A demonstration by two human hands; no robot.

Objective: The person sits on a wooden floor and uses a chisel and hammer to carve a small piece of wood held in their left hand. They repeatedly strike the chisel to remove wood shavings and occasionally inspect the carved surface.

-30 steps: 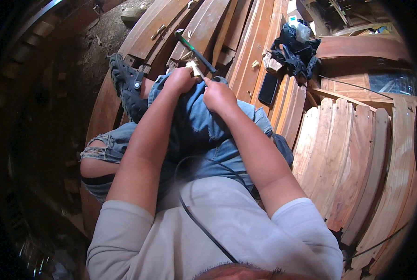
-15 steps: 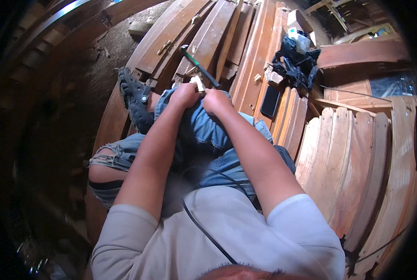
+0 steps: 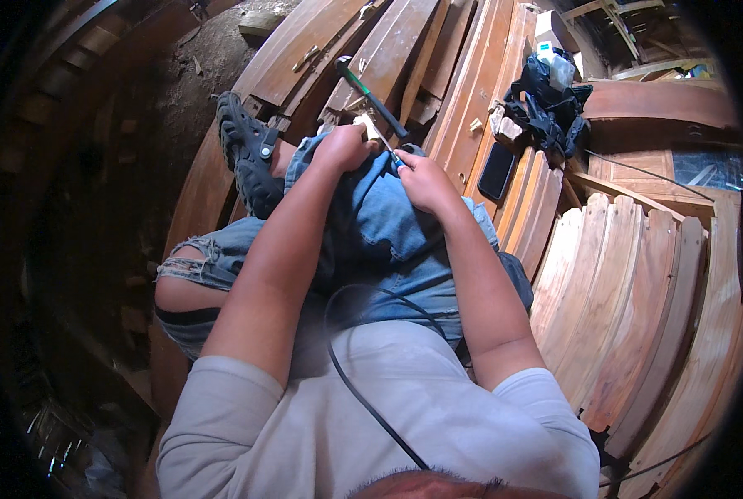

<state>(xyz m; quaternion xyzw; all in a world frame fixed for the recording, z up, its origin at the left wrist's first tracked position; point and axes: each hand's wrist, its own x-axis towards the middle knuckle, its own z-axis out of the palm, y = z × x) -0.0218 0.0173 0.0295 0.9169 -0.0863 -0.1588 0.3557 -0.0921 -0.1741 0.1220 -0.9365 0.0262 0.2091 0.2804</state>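
My left hand (image 3: 346,149) is closed around a small pale piece of wood (image 3: 371,130) above my jeans-covered leg. Closed too, my right hand (image 3: 427,181) grips a slim tool (image 3: 400,162) with a blue handle and a thin metal shaft or blade, its exact kind too small to tell. The tool's metal end points toward the wood; whether they touch I cannot tell. Just beyond my hands, a hammer (image 3: 373,97) with a green and black handle lies across the boards.
Long brown wooden boards (image 3: 388,41) stretch away in front. Right of my knee lies a black phone (image 3: 497,170), with a black plastic bag (image 3: 546,108) beyond it. Curved pale slats (image 3: 592,283) stand stacked at the right. My dark sandal (image 3: 247,154) rests at the left.
My right hand has drawn back to the right, away from my left hand, and the blue-handled tool now shows. The whole view has shifted slightly.
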